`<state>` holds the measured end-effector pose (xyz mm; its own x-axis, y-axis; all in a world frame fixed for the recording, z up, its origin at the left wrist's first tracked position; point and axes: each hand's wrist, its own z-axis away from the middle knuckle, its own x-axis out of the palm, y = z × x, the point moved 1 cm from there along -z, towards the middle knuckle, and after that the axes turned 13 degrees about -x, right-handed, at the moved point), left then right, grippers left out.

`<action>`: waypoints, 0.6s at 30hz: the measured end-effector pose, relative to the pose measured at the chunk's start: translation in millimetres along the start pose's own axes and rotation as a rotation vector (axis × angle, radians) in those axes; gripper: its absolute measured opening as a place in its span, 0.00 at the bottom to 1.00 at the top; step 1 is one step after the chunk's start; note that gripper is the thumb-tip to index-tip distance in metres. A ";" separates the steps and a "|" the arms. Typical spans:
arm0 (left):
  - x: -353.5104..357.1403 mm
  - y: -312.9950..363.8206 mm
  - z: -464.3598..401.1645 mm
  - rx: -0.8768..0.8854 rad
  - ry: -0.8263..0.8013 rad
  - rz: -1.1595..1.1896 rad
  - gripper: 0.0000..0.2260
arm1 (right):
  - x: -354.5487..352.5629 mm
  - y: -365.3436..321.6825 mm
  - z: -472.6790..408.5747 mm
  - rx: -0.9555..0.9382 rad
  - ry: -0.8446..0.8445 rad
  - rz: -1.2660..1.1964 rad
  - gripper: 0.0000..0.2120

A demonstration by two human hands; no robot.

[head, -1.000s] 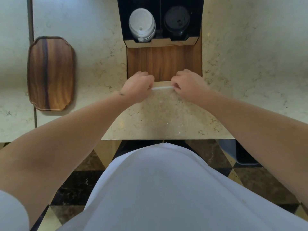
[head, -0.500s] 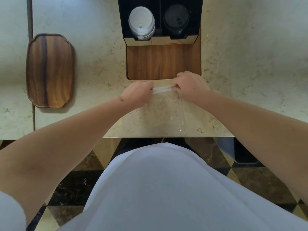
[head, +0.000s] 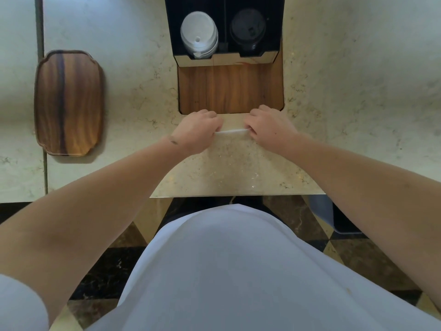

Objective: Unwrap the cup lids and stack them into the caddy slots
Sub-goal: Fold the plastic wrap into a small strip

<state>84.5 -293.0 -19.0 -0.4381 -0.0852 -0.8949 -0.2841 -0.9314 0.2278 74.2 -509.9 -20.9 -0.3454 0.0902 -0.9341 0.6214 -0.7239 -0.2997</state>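
Note:
A black caddy (head: 224,47) stands at the back of the counter. Its left slot holds a stack of white lids (head: 198,35), its right slot a stack of black lids (head: 248,28). In front of it, my left hand (head: 195,131) and my right hand (head: 268,127) are both closed on the ends of a thin strip of clear plastic wrap (head: 231,132), which is stretched taut between them just above the counter. How much wrap is bunched inside each fist is hidden.
A wooden panel (head: 230,89) is set into the marble counter (head: 346,91) under the caddy. A wooden tray (head: 68,102) lies at the left. The counter's front edge (head: 238,195) runs close to my body, with tiled floor below.
Both hands stay closed on the wrap. The strip between them has been drawn a little longer and straighter, and the hands have shifted slightly.

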 end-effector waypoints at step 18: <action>24.9 -4.5 24.4 -0.282 0.086 0.284 0.05 | -0.5 -12.9 3.8 0.198 -0.019 -0.191 0.06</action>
<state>54.1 -282.3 -33.0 -0.3891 -0.3712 -0.8431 0.0880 -0.9260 0.3671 63.7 -503.2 -15.9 -0.4572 0.2268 -0.8600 0.3949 -0.8147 -0.4248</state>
